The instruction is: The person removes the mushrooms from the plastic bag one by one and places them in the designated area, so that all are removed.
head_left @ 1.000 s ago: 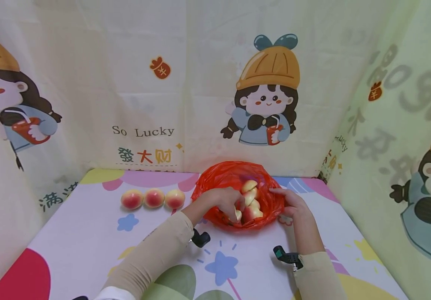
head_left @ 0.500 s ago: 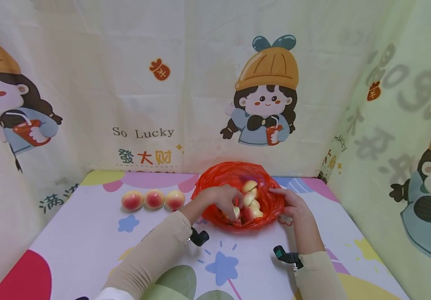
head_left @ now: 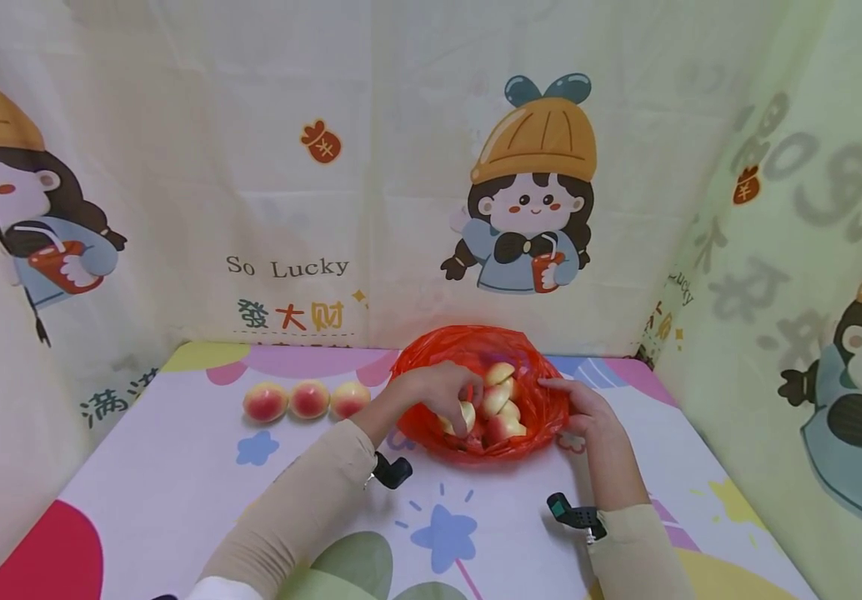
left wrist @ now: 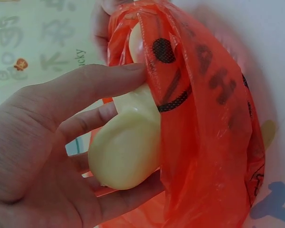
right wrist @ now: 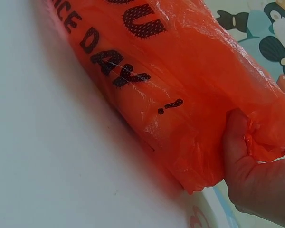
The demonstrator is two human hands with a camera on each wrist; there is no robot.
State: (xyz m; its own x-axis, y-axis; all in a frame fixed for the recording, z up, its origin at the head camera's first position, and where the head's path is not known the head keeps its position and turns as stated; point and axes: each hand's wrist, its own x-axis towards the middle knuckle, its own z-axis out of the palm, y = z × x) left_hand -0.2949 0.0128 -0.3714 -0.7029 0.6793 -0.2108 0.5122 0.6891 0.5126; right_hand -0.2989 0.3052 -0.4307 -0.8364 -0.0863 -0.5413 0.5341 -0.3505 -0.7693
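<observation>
Cream fabric [head_left: 408, 167], printed with cartoon figures in orange hats, is forming a wall behind the table and along both sides. Below it, a table [head_left: 176, 467] is showing a pale top patterned with stars and coloured shapes. Near its far edge, a red plastic bag [head_left: 446, 354] is sitting with its mouth spread wide. At the bag's right rim, the right hand [head_left: 592, 412] is clamping the plastic, its thumb pressing on the outside. Reaching across the bag's left side, the left hand [head_left: 442, 390] is curling thumb and fingers round a pale yellow fruit [left wrist: 126, 152] at the bag's mouth. Just beside that hand, heaped yellow and red fruit [head_left: 497, 398] is lying inside the bag. Left of the bag, three peaches [head_left: 309, 400] are resting in a row on the table. Smallest, a black exclamation mark [right wrist: 170, 105] is ending the lettering on the bag.
</observation>
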